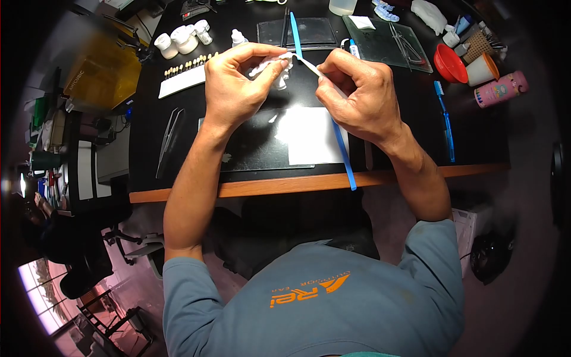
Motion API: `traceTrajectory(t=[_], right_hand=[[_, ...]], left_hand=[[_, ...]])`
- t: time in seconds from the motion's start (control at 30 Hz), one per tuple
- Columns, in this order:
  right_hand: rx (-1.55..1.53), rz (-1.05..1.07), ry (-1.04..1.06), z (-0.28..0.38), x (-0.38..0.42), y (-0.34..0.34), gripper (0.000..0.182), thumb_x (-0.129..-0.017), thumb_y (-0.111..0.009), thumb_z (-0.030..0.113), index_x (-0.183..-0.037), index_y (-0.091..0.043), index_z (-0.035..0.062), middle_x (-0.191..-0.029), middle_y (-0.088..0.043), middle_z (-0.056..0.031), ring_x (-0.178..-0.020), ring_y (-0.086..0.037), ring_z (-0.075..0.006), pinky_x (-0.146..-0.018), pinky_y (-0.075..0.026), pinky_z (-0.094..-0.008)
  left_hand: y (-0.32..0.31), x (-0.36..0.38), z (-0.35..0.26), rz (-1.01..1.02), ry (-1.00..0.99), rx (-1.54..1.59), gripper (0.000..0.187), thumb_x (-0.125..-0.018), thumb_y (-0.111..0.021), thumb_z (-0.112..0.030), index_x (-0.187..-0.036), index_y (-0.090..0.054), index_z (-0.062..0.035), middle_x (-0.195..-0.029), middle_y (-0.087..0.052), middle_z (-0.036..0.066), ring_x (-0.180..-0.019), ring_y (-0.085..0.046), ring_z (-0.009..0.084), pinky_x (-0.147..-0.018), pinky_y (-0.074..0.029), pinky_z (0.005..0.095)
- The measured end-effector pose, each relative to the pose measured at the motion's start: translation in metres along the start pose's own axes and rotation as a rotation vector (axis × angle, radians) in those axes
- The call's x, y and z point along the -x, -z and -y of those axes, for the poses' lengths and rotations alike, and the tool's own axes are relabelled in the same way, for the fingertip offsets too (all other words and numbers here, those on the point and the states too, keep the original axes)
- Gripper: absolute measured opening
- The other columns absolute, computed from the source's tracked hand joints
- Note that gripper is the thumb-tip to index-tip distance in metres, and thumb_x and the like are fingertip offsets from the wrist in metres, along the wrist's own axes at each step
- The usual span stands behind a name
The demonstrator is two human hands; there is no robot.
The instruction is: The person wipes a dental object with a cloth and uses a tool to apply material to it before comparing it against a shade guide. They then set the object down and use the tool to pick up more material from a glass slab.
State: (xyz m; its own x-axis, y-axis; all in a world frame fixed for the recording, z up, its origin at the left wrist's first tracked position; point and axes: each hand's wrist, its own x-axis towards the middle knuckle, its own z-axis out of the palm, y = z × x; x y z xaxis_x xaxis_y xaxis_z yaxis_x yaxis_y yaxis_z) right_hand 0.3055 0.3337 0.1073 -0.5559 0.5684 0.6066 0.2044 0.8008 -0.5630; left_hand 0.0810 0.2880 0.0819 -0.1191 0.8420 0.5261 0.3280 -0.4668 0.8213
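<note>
Over the black desk, my left hand (pixel 238 89) pinches a small white model (pixel 284 72), partly hidden by the fingers. My right hand (pixel 364 98) is closed round a thin pale tool (pixel 311 66), whose tip is at the model's right side. Below the hands lies a glass plate (pixel 250 149) with a white sheet (pixel 312 140) at its right. A blue strip (pixel 345 159) runs from under my right hand over the desk's front edge. Another blue strip (pixel 295 31) stretches away behind the model.
At the left are a tooth shade guide (pixel 181 81), white jars (pixel 184 40) and tweezers (pixel 169 140). A red bowl (pixel 450 63), a pink can (pixel 501 89) and a blue toothbrush (pixel 445 122) are at the right. A person's arm (pixel 44 205) shows far left.
</note>
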Motion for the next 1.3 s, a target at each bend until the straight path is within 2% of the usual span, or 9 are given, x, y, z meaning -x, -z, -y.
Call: traceTrajectory(t=[0.2, 0.37, 0.47, 0.63, 0.7, 0.77, 0.83, 0.97, 1.3], right_hand=[[0.003, 0.003, 0.004, 0.002, -0.001, 0.0, 0.006, -0.086, -0.07, 0.005, -0.087, -0.067, -0.0004, -0.057, -0.055, 0.0006, -0.051, -0.052, -0.0044, -0.048, -0.038, -0.0247], [0.001, -0.047, -0.115, 0.005, -0.004, 0.004, 0.009, -0.084, -0.068, 0.01, -0.09, -0.064, 0.0046, -0.06, -0.059, -0.0114, -0.052, -0.062, -0.0271, -0.053, -0.048, -0.0382], [-0.103, -0.158, -0.078, -0.004, -0.008, 0.011, 0.009, -0.096, -0.063, -0.001, -0.102, -0.067, 0.0027, -0.068, -0.061, 0.0018, -0.06, -0.057, -0.0036, -0.055, -0.044, -0.0228], [-0.864, -0.395, -0.302, -0.049, -0.025, 0.077, 0.013, -0.094, -0.071, 0.007, -0.103, -0.074, 0.0003, -0.08, -0.073, -0.0058, -0.066, -0.065, -0.0083, -0.057, -0.05, -0.022], [-1.169, -0.607, -0.24, -0.092, -0.015, 0.121, 0.027, -0.091, -0.061, 0.01, -0.115, -0.065, -0.0029, -0.095, -0.071, -0.0172, -0.08, -0.069, -0.0247, -0.072, -0.057, -0.0318], [-1.09, -1.067, -0.328, -0.096, -0.021, 0.148, 0.015, -0.085, -0.059, -0.001, -0.097, -0.066, -0.0063, -0.082, -0.069, -0.0186, -0.068, -0.067, -0.0246, -0.064, -0.056, -0.0337], [-0.826, -0.942, -0.375, -0.156, 0.007, 0.194, 0.03, -0.095, -0.072, 0.01, -0.122, -0.066, 0.0008, -0.102, -0.075, -0.013, -0.081, -0.068, -0.0179, -0.071, -0.049, -0.0243], [-0.208, -1.174, -0.594, -0.16, 0.022, 0.201, 0.022, -0.096, -0.076, 0.02, -0.103, -0.074, -0.0012, -0.083, -0.075, -0.0092, -0.072, -0.069, -0.0115, -0.069, -0.055, -0.0241], [0.354, -0.922, -0.876, -0.201, 0.047, 0.211, 0.031, -0.086, -0.085, 0.027, -0.095, -0.082, -0.003, -0.09, -0.079, -0.0145, -0.083, -0.074, -0.021, -0.085, -0.057, -0.0349]], left_hand=[[-0.001, 0.0, -0.003, 0.017, 0.021, 0.011, 0.017, -0.089, -0.082, -0.005, -0.106, -0.08, -0.0007, -0.096, -0.081, 0.01, -0.089, -0.077, 0.0132, -0.08, -0.061, 0.0248], [-0.001, 0.0, -0.013, 0.044, 0.082, -0.053, 0.018, -0.093, -0.078, 0.0, -0.111, -0.076, 0.0054, -0.102, -0.078, 0.011, -0.094, -0.074, 0.014, -0.086, -0.058, 0.0252], [0.002, 0.001, -0.008, 0.047, 0.096, 0.0, 0.021, -0.093, -0.077, 0.002, -0.114, -0.075, 0.0058, -0.105, -0.077, 0.011, -0.097, -0.073, 0.0143, -0.088, -0.057, 0.0253], [-0.002, 0.0, -0.005, 0.021, 0.068, 0.023, 0.017, -0.092, -0.078, 0.003, -0.109, -0.077, 0.0029, -0.1, -0.078, 0.008, -0.093, -0.074, 0.0123, -0.085, -0.058, 0.0242], [-0.001, -0.001, -0.003, 0.025, 0.073, 0.024, 0.017, -0.092, -0.078, 0.002, -0.109, -0.077, 0.0025, -0.1, -0.078, 0.008, -0.093, -0.074, 0.012, -0.085, -0.058, 0.0241], [0.0, 0.0, -0.002, 0.023, 0.079, 0.019, 0.017, -0.092, -0.079, 0.001, -0.109, -0.078, 0.0023, -0.099, -0.079, 0.008, -0.093, -0.074, 0.0117, -0.085, -0.058, 0.024], [0.0, 0.0, -0.001, 0.02, 0.084, 0.014, 0.017, -0.092, -0.079, 0.0, -0.109, -0.078, 0.0021, -0.099, -0.079, 0.008, -0.093, -0.074, 0.0114, -0.084, -0.058, 0.0239], [0.002, -0.001, 0.0, 0.053, 0.093, -0.031, 0.02, -0.094, -0.078, -0.001, -0.114, -0.075, 0.0042, -0.103, -0.077, 0.01, -0.096, -0.074, 0.0134, -0.087, -0.058, 0.025], [0.0, 0.0, -0.004, 0.073, 0.095, -0.041, 0.02, -0.094, -0.078, -0.002, -0.114, -0.076, 0.0033, -0.102, -0.078, 0.009, -0.096, -0.074, 0.0129, -0.086, -0.059, 0.0247]])
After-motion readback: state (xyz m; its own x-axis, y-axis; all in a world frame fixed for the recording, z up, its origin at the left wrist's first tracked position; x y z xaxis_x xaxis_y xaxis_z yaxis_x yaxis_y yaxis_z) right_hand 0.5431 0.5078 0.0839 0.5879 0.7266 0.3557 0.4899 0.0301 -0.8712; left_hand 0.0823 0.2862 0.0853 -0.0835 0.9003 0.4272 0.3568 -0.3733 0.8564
